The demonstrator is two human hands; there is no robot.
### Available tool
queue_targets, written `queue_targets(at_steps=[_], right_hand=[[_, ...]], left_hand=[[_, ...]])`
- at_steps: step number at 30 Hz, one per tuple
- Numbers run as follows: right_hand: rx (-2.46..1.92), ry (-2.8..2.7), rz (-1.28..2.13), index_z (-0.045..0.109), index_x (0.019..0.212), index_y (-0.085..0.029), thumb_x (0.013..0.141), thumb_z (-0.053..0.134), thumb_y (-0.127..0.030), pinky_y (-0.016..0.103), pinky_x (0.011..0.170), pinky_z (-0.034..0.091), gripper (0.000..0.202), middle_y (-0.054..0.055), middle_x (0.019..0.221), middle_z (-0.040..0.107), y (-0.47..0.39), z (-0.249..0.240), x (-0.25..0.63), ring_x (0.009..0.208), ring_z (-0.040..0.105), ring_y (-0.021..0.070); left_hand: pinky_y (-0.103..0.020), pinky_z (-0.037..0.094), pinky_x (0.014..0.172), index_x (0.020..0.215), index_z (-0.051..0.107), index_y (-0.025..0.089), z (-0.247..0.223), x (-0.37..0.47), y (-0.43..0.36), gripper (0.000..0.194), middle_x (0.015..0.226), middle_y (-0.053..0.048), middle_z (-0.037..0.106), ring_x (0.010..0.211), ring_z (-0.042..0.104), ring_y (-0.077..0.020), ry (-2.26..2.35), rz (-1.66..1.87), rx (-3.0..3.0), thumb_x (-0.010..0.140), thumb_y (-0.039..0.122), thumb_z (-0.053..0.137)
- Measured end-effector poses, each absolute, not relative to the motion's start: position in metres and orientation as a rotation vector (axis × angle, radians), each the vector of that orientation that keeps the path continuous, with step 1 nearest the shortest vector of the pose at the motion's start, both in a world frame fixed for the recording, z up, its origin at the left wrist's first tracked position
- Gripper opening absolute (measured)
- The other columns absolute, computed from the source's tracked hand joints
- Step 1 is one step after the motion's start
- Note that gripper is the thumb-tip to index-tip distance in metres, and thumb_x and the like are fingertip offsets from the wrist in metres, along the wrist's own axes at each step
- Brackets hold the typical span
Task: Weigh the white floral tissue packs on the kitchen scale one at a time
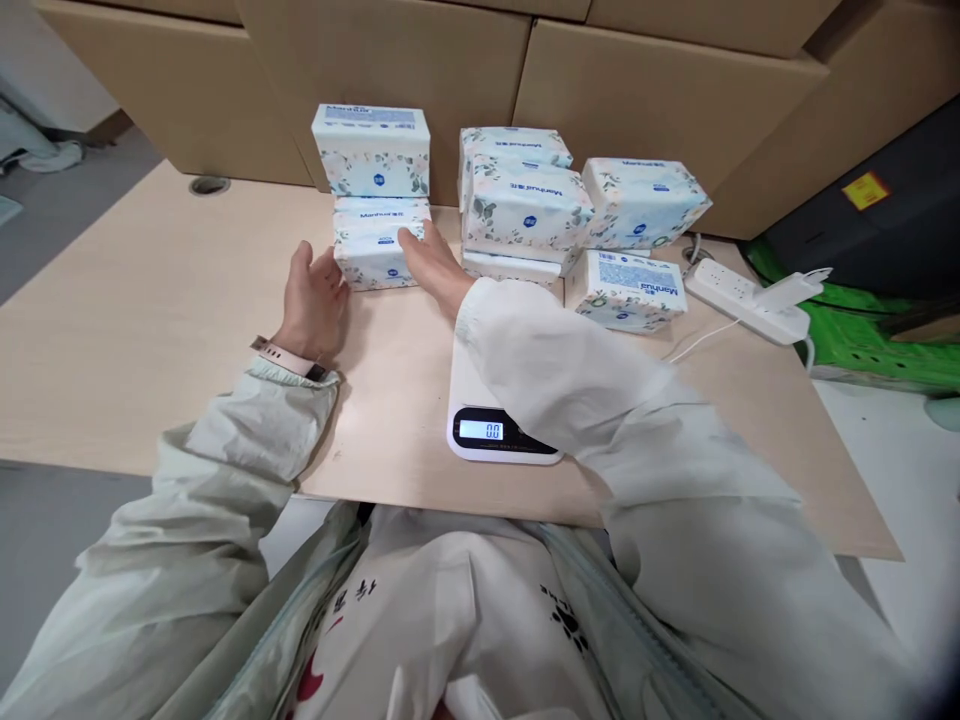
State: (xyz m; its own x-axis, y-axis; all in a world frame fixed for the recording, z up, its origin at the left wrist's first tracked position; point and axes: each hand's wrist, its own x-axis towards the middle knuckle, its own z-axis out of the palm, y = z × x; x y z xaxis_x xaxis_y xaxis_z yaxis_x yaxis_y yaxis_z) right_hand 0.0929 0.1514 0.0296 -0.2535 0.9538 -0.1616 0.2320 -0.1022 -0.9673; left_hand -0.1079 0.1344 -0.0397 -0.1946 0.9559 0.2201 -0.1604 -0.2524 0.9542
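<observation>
A soft pack of tissues [371, 245], white and pale blue with a leaf print, sits on the table between my two hands. My left hand [311, 305] is at its left end, with fingers loosely curved and apart near the edge. My right hand [439, 268] grips the right end, its thumb over the front face; its other fingers are partly hidden. Directly behind stands another tissue pack [375, 150]. Partly under my right sleeve lies a white kitchen scale [469, 385], its lit display reading 0.0.
More tissue packs [525, 205] are grouped to the right, with single packs [641, 205] beside them. A white power strip [750, 300] with a plug and cable lies at the table's right. Cardboard boxes [405, 70] wall off the back. A cable hole [209, 185] is at the back left.
</observation>
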Motion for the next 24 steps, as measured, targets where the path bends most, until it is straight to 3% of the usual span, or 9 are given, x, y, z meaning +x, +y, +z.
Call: queue_targets(at_steps=[3,7,10,12,14,20,24], right_hand=[[-1.273,-1.567,1.415,0.019,0.172,-0.016,0.103,0.052,-0.066,0.061,0.145,0.006,0.092,0.010,0.189,0.014,0.133,0.043,0.100,0.178,0.005,0.0342],[-1.045,-1.776,1.183,0.033,0.168,-0.020,0.104,0.056,-0.065,0.053,0.146,0.016,0.081,0.008,0.186,0.027,0.065,0.082,0.143,0.176,0.019,0.0282],[-0.969,-1.821,0.878,0.045,0.162,-0.034,0.112,0.045,-0.050,0.050,0.143,0.030,0.052,-0.004,0.179,0.042,0.003,0.099,0.194,0.172,0.032,0.0220],[-0.982,-1.789,0.694,0.049,0.161,-0.045,0.112,0.049,-0.046,0.053,0.139,0.039,0.049,-0.007,0.173,0.048,-0.031,0.094,0.228,0.169,0.037,0.0252],[-1.065,-1.725,0.619,0.049,0.162,-0.049,0.110,0.054,-0.043,0.057,0.134,0.046,0.053,-0.005,0.171,0.051,-0.056,0.078,0.256,0.166,0.042,0.0292],[-1.239,-1.505,0.733,0.054,0.161,-0.041,0.106,0.060,-0.046,0.057,0.122,0.057,0.055,0.006,0.167,0.057,-0.074,0.015,0.288,0.154,0.056,0.0299],[-1.199,-1.400,0.768,0.063,0.152,-0.036,0.104,0.063,-0.049,0.053,0.115,0.060,0.050,0.009,0.156,0.065,-0.063,-0.008,0.289,0.141,0.065,0.0285]], left_hand=[[-0.053,0.039,0.114,0.094,0.075,0.024,-0.025,-0.096,0.117,0.078,0.097,0.001,0.080,0.128,0.060,-0.0325,1.134,1.655,1.050,0.060,0.094,0.075],[-0.049,0.047,0.115,0.113,0.080,0.022,0.009,-0.067,0.068,0.058,0.116,0.006,0.082,0.132,0.067,-0.0290,1.081,1.954,1.152,0.090,0.074,0.067],[-0.052,0.056,0.101,0.116,0.087,0.026,0.023,-0.035,0.029,0.049,0.115,0.005,0.085,0.119,0.076,-0.0314,0.982,2.133,1.277,0.103,0.062,0.056],[-0.051,0.059,0.100,0.118,0.088,0.032,0.020,-0.015,0.006,0.039,0.117,0.007,0.085,0.115,0.078,-0.0296,0.948,2.103,1.375,0.108,0.052,0.055],[-0.050,0.062,0.099,0.124,0.087,0.038,0.010,-0.001,-0.011,0.032,0.122,0.007,0.085,0.112,0.080,-0.0277,0.951,1.970,1.483,0.109,0.042,0.059],[-0.049,0.067,0.093,0.139,0.080,0.038,-0.022,0.004,-0.024,0.037,0.131,-0.002,0.082,0.110,0.082,-0.0296,0.968,1.511,1.718,0.112,0.045,0.056],[-0.046,0.066,0.094,0.129,0.085,0.033,-0.024,0.006,-0.018,0.036,0.123,-0.006,0.085,0.108,0.081,-0.0287,1.067,1.487,1.663,0.110,0.050,0.061]])
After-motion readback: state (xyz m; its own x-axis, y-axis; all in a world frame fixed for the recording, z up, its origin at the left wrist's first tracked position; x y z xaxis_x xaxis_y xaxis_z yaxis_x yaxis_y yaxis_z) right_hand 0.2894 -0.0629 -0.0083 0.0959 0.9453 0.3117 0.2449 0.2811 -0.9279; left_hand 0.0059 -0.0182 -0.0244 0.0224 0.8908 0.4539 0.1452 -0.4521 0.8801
